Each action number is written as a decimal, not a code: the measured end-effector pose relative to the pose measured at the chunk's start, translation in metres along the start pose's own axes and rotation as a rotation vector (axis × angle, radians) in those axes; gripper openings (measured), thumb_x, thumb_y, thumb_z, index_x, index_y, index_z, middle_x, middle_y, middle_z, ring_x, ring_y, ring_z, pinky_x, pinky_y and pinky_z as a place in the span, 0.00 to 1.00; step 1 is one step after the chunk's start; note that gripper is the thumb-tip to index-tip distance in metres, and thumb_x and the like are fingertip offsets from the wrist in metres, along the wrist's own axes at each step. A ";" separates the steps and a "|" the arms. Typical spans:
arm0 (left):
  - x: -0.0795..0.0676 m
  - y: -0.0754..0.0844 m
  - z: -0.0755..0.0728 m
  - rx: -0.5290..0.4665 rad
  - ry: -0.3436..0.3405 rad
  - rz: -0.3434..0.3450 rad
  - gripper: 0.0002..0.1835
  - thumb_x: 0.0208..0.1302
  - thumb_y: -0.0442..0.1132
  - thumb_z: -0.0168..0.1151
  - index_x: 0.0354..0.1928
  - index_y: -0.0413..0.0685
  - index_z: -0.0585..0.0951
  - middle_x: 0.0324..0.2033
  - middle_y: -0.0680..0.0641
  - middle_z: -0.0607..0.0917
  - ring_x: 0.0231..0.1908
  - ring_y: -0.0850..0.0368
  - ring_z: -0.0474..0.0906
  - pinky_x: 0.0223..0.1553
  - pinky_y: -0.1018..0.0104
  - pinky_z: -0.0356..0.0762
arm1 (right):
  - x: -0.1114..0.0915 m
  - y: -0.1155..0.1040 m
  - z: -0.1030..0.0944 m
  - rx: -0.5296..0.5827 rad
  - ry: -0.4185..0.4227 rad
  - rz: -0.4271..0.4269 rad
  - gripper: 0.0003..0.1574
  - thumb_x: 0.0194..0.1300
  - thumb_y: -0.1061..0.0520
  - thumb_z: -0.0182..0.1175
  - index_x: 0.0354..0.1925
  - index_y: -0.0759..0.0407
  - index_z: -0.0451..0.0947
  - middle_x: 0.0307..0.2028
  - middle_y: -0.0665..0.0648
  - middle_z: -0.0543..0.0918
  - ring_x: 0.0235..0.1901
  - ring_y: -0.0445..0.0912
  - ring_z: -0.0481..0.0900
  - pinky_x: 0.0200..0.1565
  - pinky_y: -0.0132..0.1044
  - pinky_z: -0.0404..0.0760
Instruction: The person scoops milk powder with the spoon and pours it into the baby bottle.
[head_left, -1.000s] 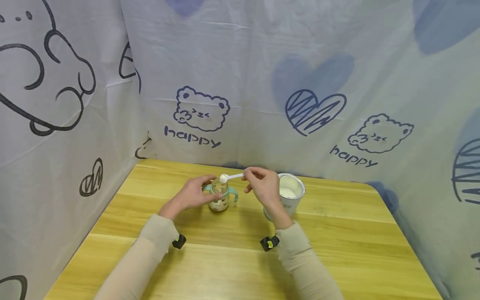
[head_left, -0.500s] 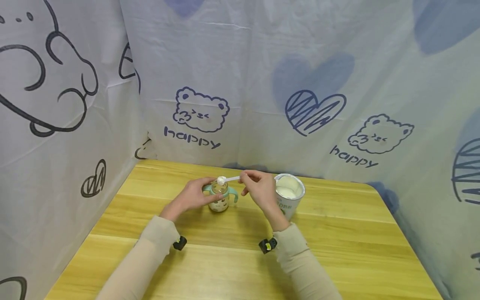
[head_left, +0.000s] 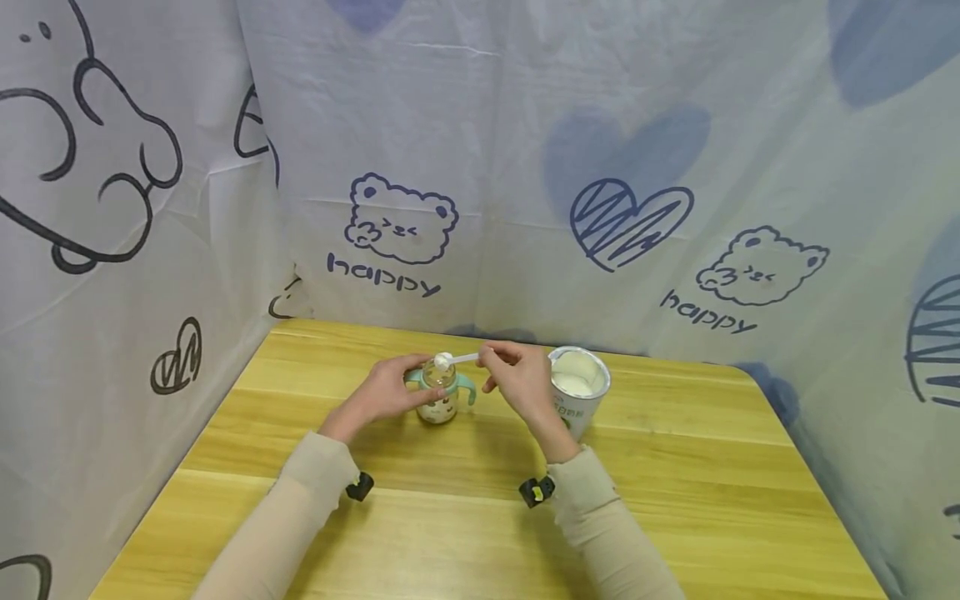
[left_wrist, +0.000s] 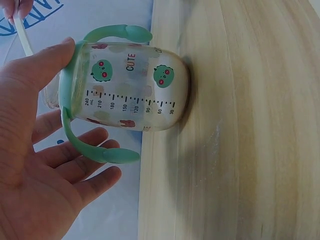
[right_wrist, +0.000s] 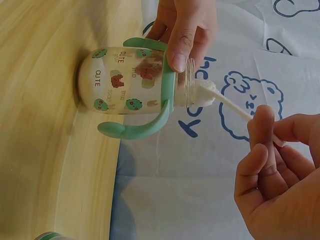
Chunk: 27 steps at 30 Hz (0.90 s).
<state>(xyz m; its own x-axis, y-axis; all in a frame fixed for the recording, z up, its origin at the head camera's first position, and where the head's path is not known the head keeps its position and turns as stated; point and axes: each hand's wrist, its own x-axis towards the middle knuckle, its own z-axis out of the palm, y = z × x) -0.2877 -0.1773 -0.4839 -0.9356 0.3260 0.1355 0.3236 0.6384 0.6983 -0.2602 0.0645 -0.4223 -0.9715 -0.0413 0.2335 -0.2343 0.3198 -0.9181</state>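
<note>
A clear baby bottle with a mint-green collar and two side handles stands upright on the table, its lid off. Printed on it are green and brown figures and a millilitre scale, with pale contents near the bottom. My left hand holds it at the collar, thumb on the near side and fingers behind. My right hand pinches the handle end of a white measuring scoop. Heaped white powder fills the scoop's bowl, right at the bottle's open mouth.
An open can of milk powder stands right of the bottle, partly behind my right hand and wrist. The wooden table ends at a printed cloth backdrop. Faint white specks lie on the wood near the bottle.
My right hand has moved slightly left and down, bringing the loaded scoop closer over the bottle mouth; it has hardly moved in the last half second. The left hand and bottle stay put.
</note>
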 end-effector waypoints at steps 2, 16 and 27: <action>0.000 0.000 0.000 -0.001 0.000 -0.003 0.40 0.64 0.62 0.73 0.72 0.49 0.77 0.65 0.41 0.83 0.63 0.42 0.80 0.66 0.42 0.79 | 0.000 0.000 0.000 -0.006 -0.001 -0.003 0.14 0.73 0.52 0.65 0.49 0.56 0.91 0.37 0.59 0.93 0.19 0.46 0.85 0.18 0.30 0.68; -0.002 0.001 0.000 -0.008 -0.001 -0.011 0.40 0.64 0.61 0.74 0.73 0.49 0.76 0.65 0.41 0.83 0.64 0.42 0.80 0.66 0.41 0.78 | -0.004 0.000 -0.002 0.005 -0.013 -0.039 0.14 0.75 0.52 0.66 0.49 0.57 0.91 0.38 0.61 0.93 0.18 0.42 0.84 0.15 0.29 0.63; -0.002 0.000 0.001 -0.005 0.001 -0.018 0.42 0.64 0.61 0.74 0.73 0.48 0.76 0.66 0.40 0.82 0.64 0.41 0.80 0.67 0.41 0.78 | -0.006 0.002 -0.004 -0.011 -0.053 -0.032 0.14 0.74 0.53 0.66 0.51 0.57 0.91 0.39 0.60 0.93 0.20 0.48 0.86 0.15 0.29 0.59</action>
<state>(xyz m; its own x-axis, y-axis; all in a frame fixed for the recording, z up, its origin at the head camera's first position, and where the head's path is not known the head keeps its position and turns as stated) -0.2859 -0.1770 -0.4849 -0.9413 0.3140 0.1236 0.3061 0.6405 0.7043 -0.2546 0.0694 -0.4247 -0.9641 -0.1021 0.2451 -0.2653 0.3280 -0.9067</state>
